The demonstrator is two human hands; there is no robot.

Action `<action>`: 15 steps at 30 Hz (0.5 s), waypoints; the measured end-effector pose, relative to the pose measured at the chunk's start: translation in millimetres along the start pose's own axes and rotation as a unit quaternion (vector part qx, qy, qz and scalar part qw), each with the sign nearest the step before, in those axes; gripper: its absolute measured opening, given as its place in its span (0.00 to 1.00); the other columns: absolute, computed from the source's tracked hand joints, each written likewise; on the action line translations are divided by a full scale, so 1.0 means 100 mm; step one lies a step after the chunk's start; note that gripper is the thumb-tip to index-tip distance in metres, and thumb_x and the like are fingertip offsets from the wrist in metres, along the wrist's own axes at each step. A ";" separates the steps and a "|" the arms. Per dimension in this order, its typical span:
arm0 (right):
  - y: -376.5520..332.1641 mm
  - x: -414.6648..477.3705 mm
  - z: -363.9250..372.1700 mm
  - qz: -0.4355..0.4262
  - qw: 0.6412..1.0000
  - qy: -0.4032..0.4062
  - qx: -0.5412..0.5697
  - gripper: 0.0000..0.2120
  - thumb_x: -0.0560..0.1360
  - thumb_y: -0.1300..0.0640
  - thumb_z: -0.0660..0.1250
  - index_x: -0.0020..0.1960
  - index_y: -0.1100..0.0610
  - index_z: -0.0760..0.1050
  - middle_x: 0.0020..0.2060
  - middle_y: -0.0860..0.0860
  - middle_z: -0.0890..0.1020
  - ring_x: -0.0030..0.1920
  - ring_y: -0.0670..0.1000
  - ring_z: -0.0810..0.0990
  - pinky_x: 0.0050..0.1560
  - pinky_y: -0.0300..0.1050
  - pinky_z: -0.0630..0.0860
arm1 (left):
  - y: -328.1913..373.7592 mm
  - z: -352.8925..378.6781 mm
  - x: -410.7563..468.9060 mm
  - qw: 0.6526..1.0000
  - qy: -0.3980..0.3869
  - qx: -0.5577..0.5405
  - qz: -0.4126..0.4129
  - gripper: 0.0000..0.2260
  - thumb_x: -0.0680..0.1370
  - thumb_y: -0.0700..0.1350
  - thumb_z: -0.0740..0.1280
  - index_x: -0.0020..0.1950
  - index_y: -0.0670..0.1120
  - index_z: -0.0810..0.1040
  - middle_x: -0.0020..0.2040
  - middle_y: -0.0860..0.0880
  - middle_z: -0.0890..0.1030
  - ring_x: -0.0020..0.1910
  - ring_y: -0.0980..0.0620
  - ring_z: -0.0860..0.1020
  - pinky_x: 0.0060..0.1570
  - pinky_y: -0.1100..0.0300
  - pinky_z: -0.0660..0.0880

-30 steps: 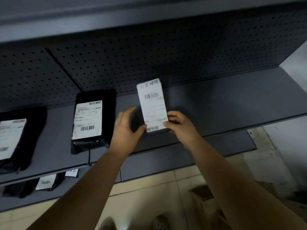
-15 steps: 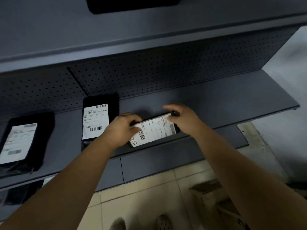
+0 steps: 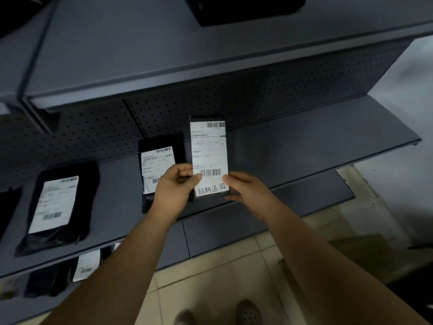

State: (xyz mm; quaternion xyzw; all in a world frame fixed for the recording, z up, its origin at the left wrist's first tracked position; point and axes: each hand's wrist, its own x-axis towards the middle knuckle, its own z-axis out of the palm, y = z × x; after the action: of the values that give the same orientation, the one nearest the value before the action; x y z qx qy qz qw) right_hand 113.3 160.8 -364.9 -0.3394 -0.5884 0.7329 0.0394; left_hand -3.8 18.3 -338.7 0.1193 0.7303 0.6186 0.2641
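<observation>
Holding the parcel (image 3: 209,151) upright above the front edge of the shelf (image 3: 304,148), your left hand (image 3: 173,188) and right hand (image 3: 243,187) each pinch a lower corner. Lower it flat, label up, just right of the neighbouring black parcel (image 3: 159,160), releasing only once it rests.

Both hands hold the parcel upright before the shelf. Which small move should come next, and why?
Probably lay the parcel flat, label up, on the bare shelf right of the black parcel. The left hand and right hand only pinch its lower end, and the black parcel already lies flat like that.
</observation>
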 end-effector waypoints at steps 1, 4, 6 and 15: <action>-0.01 -0.03 0.02 0.002 1.000 0.006 0.016 0.07 0.80 0.54 0.66 0.55 0.53 0.81 0.51 0.51 0.86 0.56 0.52 0.83 0.56 0.47 0.80 | 0.00 -0.07 0.00 0.999 -0.003 0.036 0.014 0.07 0.76 0.41 0.70 0.53 0.49 0.79 0.49 0.54 0.82 0.49 0.57 0.81 0.44 0.73 0.75; -0.07 -0.14 0.06 0.011 0.998 0.040 0.051 0.09 0.80 0.54 0.66 0.56 0.57 0.81 0.50 0.52 0.86 0.52 0.51 0.83 0.52 0.44 0.80 | -0.01 -0.34 -0.01 0.982 -0.020 0.164 0.086 0.10 0.78 0.47 0.69 0.59 0.52 0.78 0.56 0.56 0.79 0.53 0.59 0.77 0.52 0.69 0.73; -0.10 -0.22 0.09 0.008 0.997 0.058 0.045 0.09 0.80 0.54 0.66 0.56 0.57 0.81 0.50 0.53 0.86 0.52 0.51 0.83 0.52 0.44 0.80 | -0.02 -0.52 -0.03 0.958 -0.060 0.245 0.140 0.13 0.78 0.48 0.68 0.62 0.51 0.77 0.61 0.56 0.76 0.57 0.58 0.74 0.60 0.64 0.70; -0.26 -0.69 0.39 -0.008 0.994 0.094 0.049 0.12 0.80 0.54 0.66 0.59 0.60 0.80 0.53 0.55 0.85 0.58 0.57 0.82 0.61 0.51 0.79 | 0.25 -0.96 -0.38 0.908 -0.119 0.309 0.257 0.16 0.77 0.47 0.69 0.65 0.47 0.77 0.62 0.55 0.75 0.64 0.58 0.71 0.66 0.67 0.64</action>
State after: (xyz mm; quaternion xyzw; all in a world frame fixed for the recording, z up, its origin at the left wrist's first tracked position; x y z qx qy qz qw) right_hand 136.4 104.8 -307.4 -0.3996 -0.5484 0.7252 0.1169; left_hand -26.9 -76.1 -296.3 0.4514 0.7920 0.3898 0.1308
